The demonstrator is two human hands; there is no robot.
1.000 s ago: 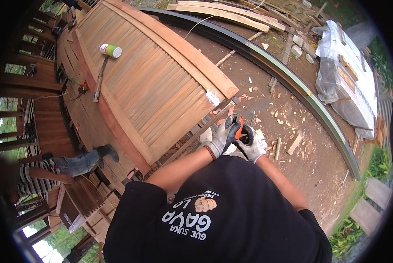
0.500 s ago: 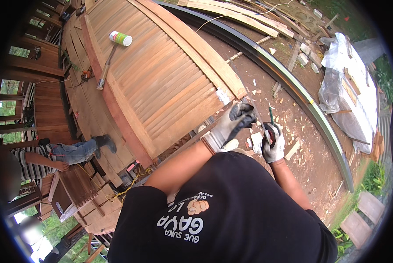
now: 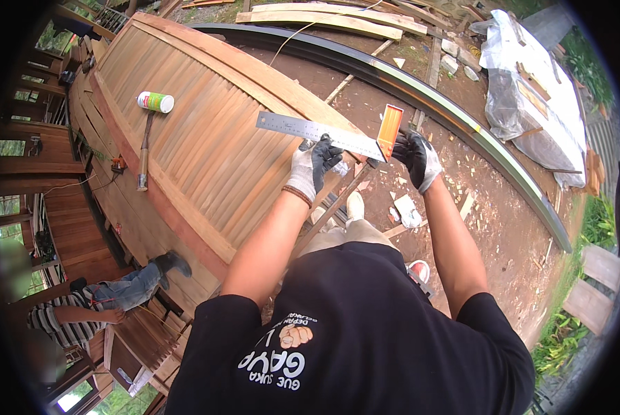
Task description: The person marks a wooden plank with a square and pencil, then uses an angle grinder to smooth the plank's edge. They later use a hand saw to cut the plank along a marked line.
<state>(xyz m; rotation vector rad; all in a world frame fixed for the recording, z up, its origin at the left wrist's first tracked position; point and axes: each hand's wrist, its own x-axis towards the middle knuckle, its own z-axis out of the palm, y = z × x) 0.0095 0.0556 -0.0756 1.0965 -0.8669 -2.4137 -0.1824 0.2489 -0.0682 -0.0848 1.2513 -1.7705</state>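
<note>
My left hand (image 3: 312, 166), in a white and black glove, grips the steel try square (image 3: 296, 128) along the lower side of its ruler blade. My right hand (image 3: 419, 159), gloved alike, holds the square by its orange handle (image 3: 391, 128), with some fingers hidden behind it. The square is over the near right corner of a louvered wooden panel (image 3: 192, 138); whether it touches the wood I cannot tell. A white and green can (image 3: 155, 102) and a long-handled hammer (image 3: 144, 152) lie on that panel.
A person (image 3: 123, 290) in striped shirt and jeans is at the lower left on a wooden deck (image 3: 106, 190). A long black metal beam (image 3: 427, 100) runs along the right, beyond scrap wood on dirt. Planks (image 3: 330, 17) and a plastic-wrapped stack (image 3: 531, 124) lie farther out.
Both my hands have moved up over the panel's corner. A try square now shows plainly, its blade extended leftward over the louvers, where earlier my hands were lower and apart.
</note>
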